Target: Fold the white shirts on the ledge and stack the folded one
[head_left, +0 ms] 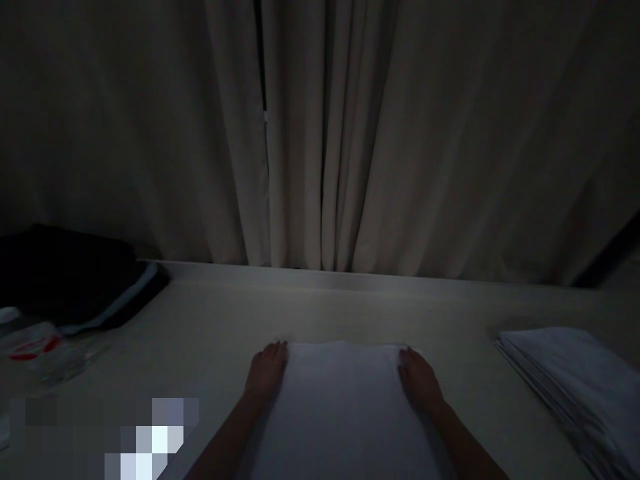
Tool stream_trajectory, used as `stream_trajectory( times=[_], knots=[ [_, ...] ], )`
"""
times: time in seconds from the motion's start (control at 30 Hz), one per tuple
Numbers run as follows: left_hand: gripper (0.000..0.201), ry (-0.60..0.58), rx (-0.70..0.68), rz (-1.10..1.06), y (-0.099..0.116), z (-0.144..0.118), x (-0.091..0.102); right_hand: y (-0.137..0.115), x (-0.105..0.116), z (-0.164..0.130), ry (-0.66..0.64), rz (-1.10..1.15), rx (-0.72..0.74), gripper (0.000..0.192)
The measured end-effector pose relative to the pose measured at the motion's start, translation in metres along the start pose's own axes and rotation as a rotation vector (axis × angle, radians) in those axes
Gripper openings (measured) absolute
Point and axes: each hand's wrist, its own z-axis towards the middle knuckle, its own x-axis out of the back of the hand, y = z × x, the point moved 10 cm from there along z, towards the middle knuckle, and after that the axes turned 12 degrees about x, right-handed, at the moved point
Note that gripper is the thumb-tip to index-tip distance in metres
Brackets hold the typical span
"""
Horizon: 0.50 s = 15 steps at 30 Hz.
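A white cloth (pixel 345 413) lies flat on the table in front of me, its far edge straight and its near end running out of the picture. My left hand (pixel 267 370) is at its far left corner, fingers closed over the edge. At the far right corner my right hand (pixel 419 377) holds the edge in the same way, fingers bent and slightly blurred. Both thumbs are hard to make out in the dim light.
Folded white cloths (pixel 575 373) are stacked at the right. Dark folded fabric (pixel 65 273) lies at the back left, behind a clear plastic bottle (pixel 45 350) with a red and white label. Long curtains (pixel 300 133) hang behind the table (pixel 210 333). A pixelated patch hides the lower left.
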Motion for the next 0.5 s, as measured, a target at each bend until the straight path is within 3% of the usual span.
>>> stream_trajectory(
  times=[0.13, 0.27, 0.4, 0.5],
  knots=[
    [0.055, -0.013, 0.005, 0.02, 0.007, 0.027, -0.012, 0.005, -0.007, 0.024, 0.0, -0.018, 0.007, 0.045],
    [0.031, 0.008, -0.027, 0.003, 0.023, 0.037, 0.007, 0.003, 0.017, 0.032, 0.027, -0.013, 0.04, 0.028],
    [0.029, 0.08, -0.028, -0.064, 0.035, 0.024, 0.074, -0.008, 0.079, 0.033, 0.07, 0.034, 0.081, 0.022],
    [0.029, 0.18, -0.037, -0.195, 0.024, -0.031, 0.137, -0.02, 0.143, -0.004, 0.087, 0.186, 0.098, 0.026]
  ],
)
